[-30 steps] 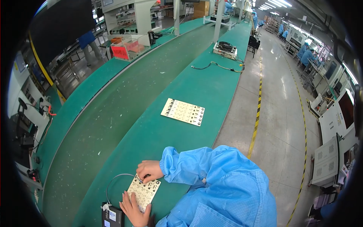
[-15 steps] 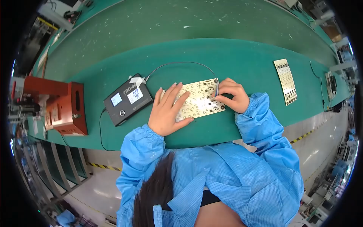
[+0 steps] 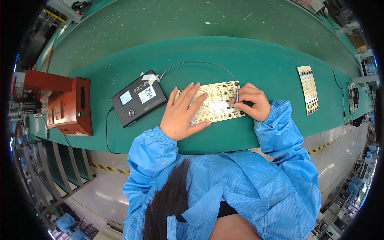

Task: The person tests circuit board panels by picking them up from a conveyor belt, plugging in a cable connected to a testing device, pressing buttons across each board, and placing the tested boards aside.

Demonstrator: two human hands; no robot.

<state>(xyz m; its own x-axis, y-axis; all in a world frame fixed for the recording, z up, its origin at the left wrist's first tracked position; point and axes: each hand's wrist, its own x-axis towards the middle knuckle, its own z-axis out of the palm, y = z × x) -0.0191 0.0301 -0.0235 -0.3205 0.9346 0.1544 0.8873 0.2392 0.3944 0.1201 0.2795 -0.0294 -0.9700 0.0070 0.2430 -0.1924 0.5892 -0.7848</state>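
Observation:
A cream circuit board panel point(image 3: 218, 107) with rows of small parts lies on the green work surface. My left hand point(image 3: 182, 114) rests on the left part of the panel, fingers spread. At its right side, my right hand point(image 3: 255, 103) pinches the end of a thin cable point(image 3: 237, 93) against the board; the tip is hidden by the fingers. From there the cable point(image 3: 200, 62) arcs left to a black PRO-06 box point(image 3: 139, 99), which has a lit screen and a round button. White tape covers the box's top corner.
A second circuit board panel point(image 3: 308, 90) lies to the right on the green mat point(image 3: 272, 60). On the left stands an orange-red metal fixture point(image 3: 76, 106). A black cord point(image 3: 107, 136) runs from the box over the front edge. Another board point(image 3: 353, 98) sits far right.
The whole view has shifted a little, moving the table items slightly in the picture. Both hands keep about the same places on the panel.

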